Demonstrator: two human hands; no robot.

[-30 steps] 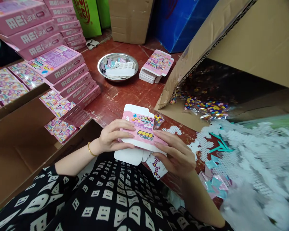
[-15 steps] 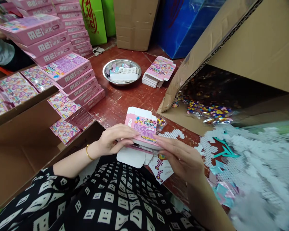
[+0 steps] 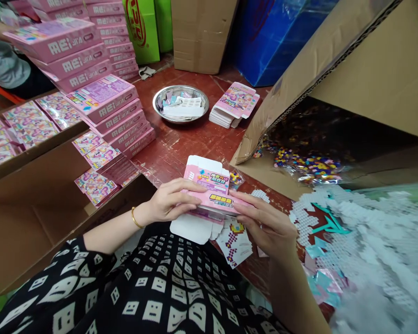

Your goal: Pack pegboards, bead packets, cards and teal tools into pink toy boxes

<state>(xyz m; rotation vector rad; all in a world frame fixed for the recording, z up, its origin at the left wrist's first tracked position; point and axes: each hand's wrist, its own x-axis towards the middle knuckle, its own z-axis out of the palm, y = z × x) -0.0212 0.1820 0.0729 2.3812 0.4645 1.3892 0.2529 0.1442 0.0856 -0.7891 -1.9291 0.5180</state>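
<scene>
Between my two hands is a small pink printed carton (image 3: 216,198), its near panel tipped toward me. My left hand (image 3: 174,199) pinches its left end, thumb below and fingers on top. At the right end, my right hand (image 3: 264,220) grips the carton the same way. Behind it lies another pink carton (image 3: 212,178) with white end flaps up. White carton flaps (image 3: 191,228) stick out below, toward my lap. Beside them is a printed sheet (image 3: 234,243) with a pixel pattern. A bag of colored beads (image 3: 236,177) shows partly behind the cartons.
Stacks of pink boxes (image 3: 111,102) stand at the left, by an open cardboard box (image 3: 38,222). A steel bowl (image 3: 181,118) and a pile of flat cartons (image 3: 235,102) are farther back. White pegboards (image 3: 376,246) heap at right, below a large carton of bead bags (image 3: 306,164). A co-worker's sleeve (image 3: 7,60) shows.
The held carton's near panel, white-edged before, now shows its pink printed face, and both hands have shifted slightly on it. The whole view has moved a little, and the co-worker's arm shows more.
</scene>
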